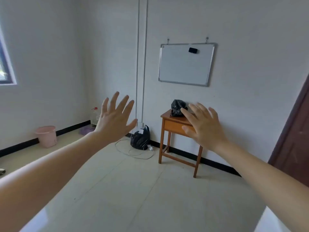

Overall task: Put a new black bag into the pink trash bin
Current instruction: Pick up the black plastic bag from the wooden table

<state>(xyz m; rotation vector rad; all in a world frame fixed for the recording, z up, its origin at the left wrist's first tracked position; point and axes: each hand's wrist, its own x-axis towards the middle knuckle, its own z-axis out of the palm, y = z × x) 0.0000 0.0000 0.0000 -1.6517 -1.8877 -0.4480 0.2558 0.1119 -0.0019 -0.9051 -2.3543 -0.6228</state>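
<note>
1. Both hands are lifted in front of the person with all fingers spread wide, and they hold nothing. The left hand (115, 118) is raised a little higher, the right hand (203, 125) stands in front of the small table as we look from the head camera.
2. Behind the right hand, far at the wall, is a wooden table (173, 124) with one drawer. On its top lies a crumpled black bag (177, 108). I think this is the new bag, but the picture cannot confirm it.
3. On the floor left of the table, near a white cable (133, 154), sits a filled black bag (140, 138) with its handles up. It seems to be the old one.
4. The pink trash bin (46, 136) stands far on the left, at the wall, well apart from the table and from both hands. From here I cannot tell if a liner is inside.
5. Above the table hangs a whiteboard (185, 64), and a dark door (294, 139) is on the right.
6. My judgement of handling: the bag on the table should be very light, thin and soft, a little slippery, and easy to tear if pulled hard. Better to pinch it at an edge of the opening with both hands, shake it open, and then fold the mouth over the rim of the bin. The bin is also light, so it may slide when the bag is pressed in.
</note>
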